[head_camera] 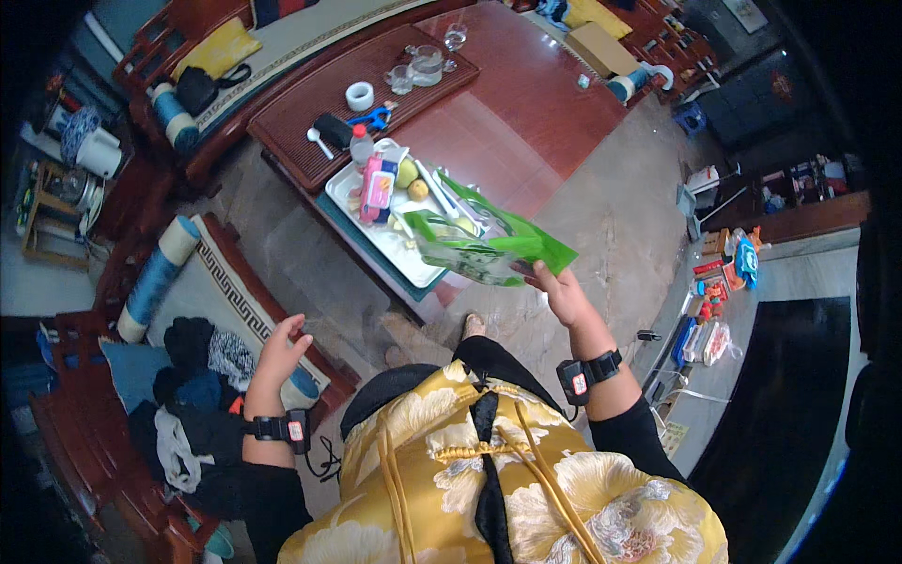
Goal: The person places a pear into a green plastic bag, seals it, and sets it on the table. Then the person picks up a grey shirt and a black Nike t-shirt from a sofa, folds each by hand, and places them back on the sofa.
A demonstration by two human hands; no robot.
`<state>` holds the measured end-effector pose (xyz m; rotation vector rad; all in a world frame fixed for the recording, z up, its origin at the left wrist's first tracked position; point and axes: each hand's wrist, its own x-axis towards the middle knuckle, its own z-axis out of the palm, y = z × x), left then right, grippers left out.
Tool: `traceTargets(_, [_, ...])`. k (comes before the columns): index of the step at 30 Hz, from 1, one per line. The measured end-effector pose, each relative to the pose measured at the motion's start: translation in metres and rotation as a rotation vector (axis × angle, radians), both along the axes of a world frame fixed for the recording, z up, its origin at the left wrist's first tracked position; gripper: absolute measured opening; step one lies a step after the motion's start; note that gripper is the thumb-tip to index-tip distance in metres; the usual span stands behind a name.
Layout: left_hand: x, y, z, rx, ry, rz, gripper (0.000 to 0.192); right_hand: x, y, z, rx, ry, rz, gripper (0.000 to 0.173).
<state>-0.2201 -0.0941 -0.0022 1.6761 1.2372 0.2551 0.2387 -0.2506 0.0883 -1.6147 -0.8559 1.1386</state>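
Note:
My right hand [561,292] grips one end of a green and clear plastic bag [493,243]. The bag stretches over the near end of a white tray [416,271] at the table's edge. In the tray lie a pink pack of wipes [378,189], a green round fruit [406,173], a smaller yellowish fruit [418,189] and a white stick-like item [437,187]. A clear bottle with a red cap [361,146] stands at the tray's far left corner. My left hand [282,350] hangs in the air left of the table, fingers apart, holding nothing.
On the slatted tea tray [310,141] lie a roll of white tape [359,96], blue-handled scissors [376,118], a black case [333,131], a white spoon [320,144] and a glass teapot [426,65]. A wooden sofa with clothes [204,395] stands at left, a cabinet with packages [712,303] at right.

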Motion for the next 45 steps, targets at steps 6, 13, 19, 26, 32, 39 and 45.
traceTargets(6, [0.064,0.032,0.035,0.086,-0.024,-0.102,0.045,0.042,-0.007,-0.005,0.051,-0.118,-0.094,0.042])
traceTargets(13, [0.146,0.045,0.056,0.144,-0.003,-0.178,0.044,0.118,0.028,-0.043,0.01,-0.303,-0.358,0.049])
traceTargets(19, [0.208,0.037,0.044,-0.004,0.161,-0.098,0.04,0.201,0.092,-0.094,0.032,-0.164,-0.301,0.051])
traceTargets(26, [0.305,0.046,0.062,0.199,0.283,-0.181,0.046,0.222,0.158,-0.142,-0.021,0.123,-0.002,0.055])
traceTargets(32, [0.377,0.084,0.072,0.152,0.111,0.031,0.093,0.246,0.16,-0.11,-0.035,0.209,0.201,0.057])
traceTargets(39, [0.407,0.074,0.066,-0.244,-0.572,0.26,0.054,0.237,0.137,-0.072,0.113,0.234,0.249,0.054])
traceTargets(45, [0.406,0.047,0.059,-0.091,-0.723,0.417,0.034,0.219,0.113,-0.022,0.085,0.267,0.076,0.052])
